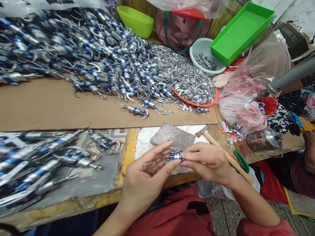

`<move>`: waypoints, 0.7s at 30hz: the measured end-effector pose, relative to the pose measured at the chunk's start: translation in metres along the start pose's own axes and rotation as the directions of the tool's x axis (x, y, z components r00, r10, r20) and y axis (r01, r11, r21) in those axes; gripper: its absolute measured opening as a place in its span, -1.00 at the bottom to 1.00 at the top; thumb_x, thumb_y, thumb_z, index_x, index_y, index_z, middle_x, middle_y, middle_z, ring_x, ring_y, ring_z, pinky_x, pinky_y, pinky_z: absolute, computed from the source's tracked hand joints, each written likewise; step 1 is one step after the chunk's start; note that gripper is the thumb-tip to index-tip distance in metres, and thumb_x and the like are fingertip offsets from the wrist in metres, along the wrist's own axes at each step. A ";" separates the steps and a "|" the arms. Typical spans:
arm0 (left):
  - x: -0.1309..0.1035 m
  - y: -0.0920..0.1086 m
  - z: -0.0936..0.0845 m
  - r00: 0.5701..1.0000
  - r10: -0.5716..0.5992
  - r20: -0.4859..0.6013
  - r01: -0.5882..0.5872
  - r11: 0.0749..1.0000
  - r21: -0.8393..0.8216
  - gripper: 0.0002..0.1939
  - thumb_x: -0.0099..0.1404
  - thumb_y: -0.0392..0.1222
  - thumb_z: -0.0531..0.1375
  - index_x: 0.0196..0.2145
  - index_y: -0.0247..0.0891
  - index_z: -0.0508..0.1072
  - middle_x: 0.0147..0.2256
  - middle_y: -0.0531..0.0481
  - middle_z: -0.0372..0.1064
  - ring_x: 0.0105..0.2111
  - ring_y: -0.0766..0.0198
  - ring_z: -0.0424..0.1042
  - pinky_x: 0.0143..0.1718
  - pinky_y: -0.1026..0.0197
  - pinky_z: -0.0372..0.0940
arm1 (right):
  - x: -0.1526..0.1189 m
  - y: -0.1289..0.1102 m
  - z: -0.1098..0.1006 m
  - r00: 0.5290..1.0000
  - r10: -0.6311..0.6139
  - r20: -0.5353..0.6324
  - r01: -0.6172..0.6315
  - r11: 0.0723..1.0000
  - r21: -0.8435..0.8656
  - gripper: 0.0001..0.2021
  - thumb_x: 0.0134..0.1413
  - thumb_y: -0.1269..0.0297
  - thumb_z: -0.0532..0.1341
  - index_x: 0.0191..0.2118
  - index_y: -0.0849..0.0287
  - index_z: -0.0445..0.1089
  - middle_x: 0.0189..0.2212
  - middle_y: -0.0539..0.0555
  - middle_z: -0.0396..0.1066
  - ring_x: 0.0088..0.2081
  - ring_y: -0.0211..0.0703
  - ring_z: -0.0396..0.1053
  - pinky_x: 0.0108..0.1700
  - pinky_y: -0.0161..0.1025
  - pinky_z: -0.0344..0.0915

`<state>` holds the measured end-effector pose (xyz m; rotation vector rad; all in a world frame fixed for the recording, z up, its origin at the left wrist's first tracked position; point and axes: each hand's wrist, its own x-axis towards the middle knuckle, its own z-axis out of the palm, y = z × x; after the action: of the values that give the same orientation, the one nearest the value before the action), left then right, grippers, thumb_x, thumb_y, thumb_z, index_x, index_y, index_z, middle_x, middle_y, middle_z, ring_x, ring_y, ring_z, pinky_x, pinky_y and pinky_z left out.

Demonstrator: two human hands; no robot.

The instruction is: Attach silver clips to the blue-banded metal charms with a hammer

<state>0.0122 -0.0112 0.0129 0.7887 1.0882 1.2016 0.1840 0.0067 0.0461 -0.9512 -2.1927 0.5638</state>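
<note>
A small blue-and-silver metal assembly with a cylindrical body and a thin curved arm is held between both hands, just in front of a flat grey stone. My left hand has its thumb against the body, with the fingers curled behind. From the other side, my right hand pinches the right end between thumb and fingertips. Those fingers hide part of that end. A hammer with a wooden handle lies beside my right hand, its head near the stone.
Many similar assemblies are heaped at the back left; more lie front left. Small perforated metal strips pile up near a bowl of pins. A power driver juts in from the right, above plastic bags. Another person's hand is far right.
</note>
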 end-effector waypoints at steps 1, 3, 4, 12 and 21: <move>0.000 -0.002 0.001 1.000 -0.004 -0.009 0.004 1.000 -0.008 -0.58 -0.07 -0.28 0.38 -0.19 -0.14 0.51 -0.40 0.13 0.55 -0.38 0.39 0.51 -0.32 0.47 0.39 | 0.007 0.004 -0.003 0.999 0.019 0.031 -0.020 1.000 0.007 -0.90 0.11 0.37 0.22 -0.31 0.24 0.48 -0.37 0.10 0.51 -0.35 -0.30 0.45 -0.30 -0.40 0.38; 0.002 -0.002 0.004 0.999 -0.024 -0.044 0.023 0.999 -0.031 -0.60 -0.05 -0.28 0.36 -0.19 -0.18 0.46 -0.43 0.14 0.52 -0.41 0.42 0.49 -0.34 0.48 0.38 | 0.028 0.020 -0.007 0.998 0.053 0.035 -0.051 0.997 -0.065 -0.90 0.12 0.40 0.21 -0.32 0.24 0.49 -0.36 0.07 0.52 -0.32 -0.29 0.45 -0.23 -0.38 0.36; 0.003 -0.002 0.004 0.998 -0.038 -0.054 0.036 0.999 -0.040 -0.60 -0.04 -0.28 0.36 -0.19 -0.19 0.43 -0.45 0.15 0.51 -0.43 0.43 0.49 -0.35 0.48 0.38 | 0.040 0.031 -0.006 0.998 0.068 0.009 -0.066 0.987 -0.147 -0.88 0.13 0.43 0.18 -0.31 0.25 0.48 -0.34 0.08 0.52 -0.28 -0.27 0.45 -0.19 -0.36 0.34; 0.004 -0.006 -0.002 0.998 -0.065 0.005 0.065 0.998 -0.004 -0.52 -0.04 -0.22 0.37 -0.17 -0.23 0.29 -0.48 0.08 0.51 -0.45 0.38 0.49 -0.36 0.41 0.39 | 0.118 0.080 0.036 0.894 0.336 0.297 -0.078 0.769 -0.634 -0.71 0.03 0.64 0.03 -0.24 0.28 0.44 -0.29 0.21 0.46 -0.24 -0.05 0.39 -0.30 -0.21 0.20; 0.015 -0.004 -0.004 0.978 -0.207 0.040 0.209 0.977 -0.054 -0.45 -0.16 -0.23 0.42 -0.26 -0.23 0.21 -0.53 0.11 0.50 -0.50 0.36 0.51 -0.42 0.38 0.40 | 0.068 0.050 -0.005 0.938 0.317 0.139 -0.299 0.944 -0.137 -0.88 0.05 0.44 0.18 -0.29 0.28 0.46 -0.39 0.05 0.46 -0.38 -0.30 0.38 -0.34 -0.37 0.28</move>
<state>0.0100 0.0021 0.0044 0.6317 1.0753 1.0350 0.1765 0.0907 0.0469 -1.3695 -2.2492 0.6857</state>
